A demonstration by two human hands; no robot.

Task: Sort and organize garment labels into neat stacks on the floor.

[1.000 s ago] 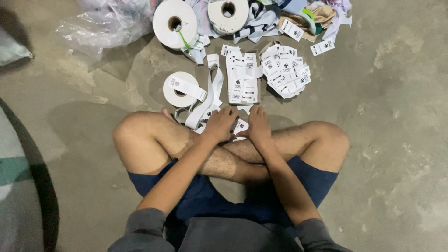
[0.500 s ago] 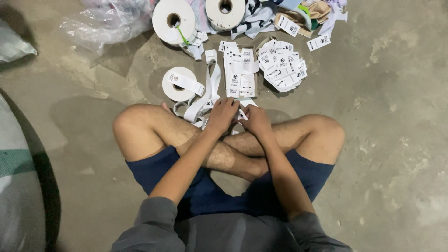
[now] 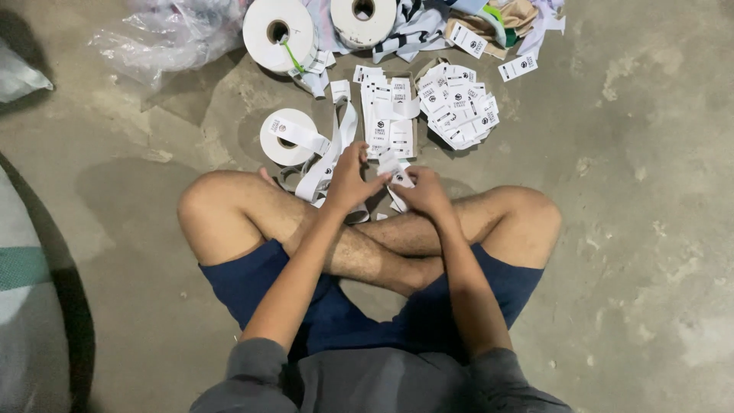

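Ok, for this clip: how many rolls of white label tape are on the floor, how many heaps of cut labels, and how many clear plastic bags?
Rolls of white label tape: 3, the large roll, the second large roll and the small roll.
Heaps of cut labels: 2, the straight stack and the fanned pile.
Clear plastic bags: 1, the plastic bag.
Total: 6.

Sitting cross-legged, both forearms reach forward over the shins; the left hand [image 3: 348, 180] and right hand [image 3: 423, 191] meet close together, fingers [image 3: 359, 153] curled and pinching
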